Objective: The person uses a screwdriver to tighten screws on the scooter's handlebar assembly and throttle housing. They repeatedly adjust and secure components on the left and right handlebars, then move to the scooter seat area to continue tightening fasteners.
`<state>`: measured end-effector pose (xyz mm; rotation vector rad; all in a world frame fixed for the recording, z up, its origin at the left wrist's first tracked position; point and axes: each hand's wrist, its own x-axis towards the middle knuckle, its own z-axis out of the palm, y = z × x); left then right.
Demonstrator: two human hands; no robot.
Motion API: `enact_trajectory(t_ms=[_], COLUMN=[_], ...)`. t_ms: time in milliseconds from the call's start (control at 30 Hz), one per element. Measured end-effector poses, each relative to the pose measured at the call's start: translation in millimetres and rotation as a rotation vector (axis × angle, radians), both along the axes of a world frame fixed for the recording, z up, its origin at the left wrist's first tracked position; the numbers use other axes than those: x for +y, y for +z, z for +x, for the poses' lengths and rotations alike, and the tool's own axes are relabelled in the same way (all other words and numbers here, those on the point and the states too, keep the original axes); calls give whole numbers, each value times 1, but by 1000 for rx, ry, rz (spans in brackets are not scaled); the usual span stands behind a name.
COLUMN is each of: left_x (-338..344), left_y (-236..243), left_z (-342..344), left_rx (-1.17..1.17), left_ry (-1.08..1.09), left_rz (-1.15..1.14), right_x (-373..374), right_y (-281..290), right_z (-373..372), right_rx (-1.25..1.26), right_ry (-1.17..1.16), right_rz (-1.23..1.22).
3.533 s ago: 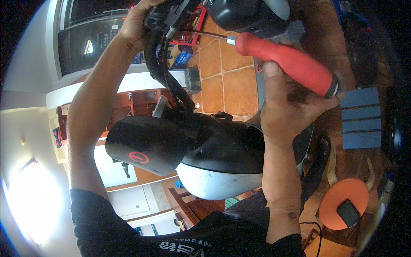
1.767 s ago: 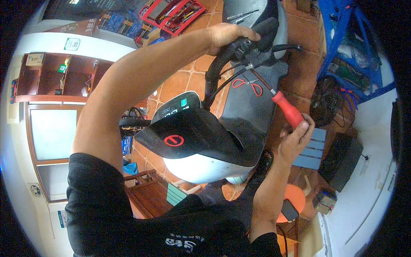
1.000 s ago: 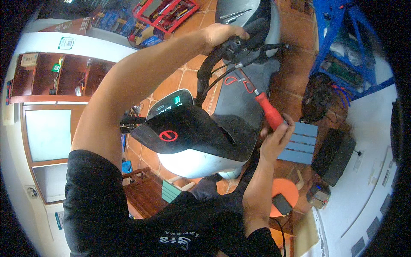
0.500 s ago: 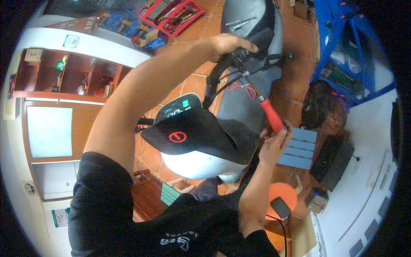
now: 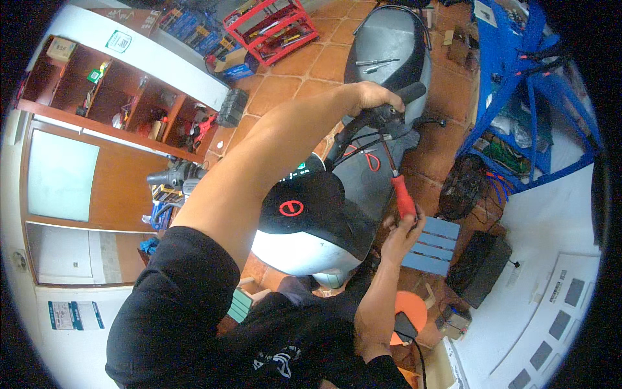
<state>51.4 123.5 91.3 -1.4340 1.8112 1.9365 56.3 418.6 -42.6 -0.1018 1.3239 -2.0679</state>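
Note:
A grey and black scooter with a white front (image 5: pixel 304 249) stands before me. My left hand (image 5: pixel 377 97) is closed on the black handlebar grip (image 5: pixel 409 93) at its lever end. Below, my right hand (image 5: pixel 403 235) wraps round the red handle of a screwdriver (image 5: pixel 404 194). The shaft slants up to the lever mount (image 5: pixel 387 117) of the handlebar; I cannot tell exactly what the tip meets. A red cord loop (image 5: pixel 371 161) hangs beside the shaft. My left forearm partly hides the lit display (image 5: pixel 304 170).
Two metal tools (image 5: pixel 378 66) lie on the scooter's seat. A red tool cart (image 5: pixel 272 32) stands at the back, a blue rack (image 5: pixel 532 120) at right. Close to my right are a blue slatted stool (image 5: pixel 433 246) and an orange round stool (image 5: pixel 411 308) with a phone on it.
The view has shifted, showing more of the left side. Both hands keep their holds, and the screwdriver now stands a little steeper against the handlebar.

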Motion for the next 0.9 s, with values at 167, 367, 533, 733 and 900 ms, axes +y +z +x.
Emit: enact_trajectory(t_ms=[167,367,533,733,900], left_x=[1,7,1,-2,-1], left_y=[0,7,0,-8,-5], left_z=[0,-2,-2,7,4], left_rx=[37,73,26,55,51], left_ry=[40,35,30,55,-4], left_rz=[63,89,-26,-15,18], right_x=[9,6,-3,3,-2], right_y=[-5,10,9,-5,0], right_z=[-17,-27,-12,-19,-15], right_rx=[15,37,1,-88,63], right_ry=[115,25,-18,192,-29], right_rz=[160,36,29,217,-68])
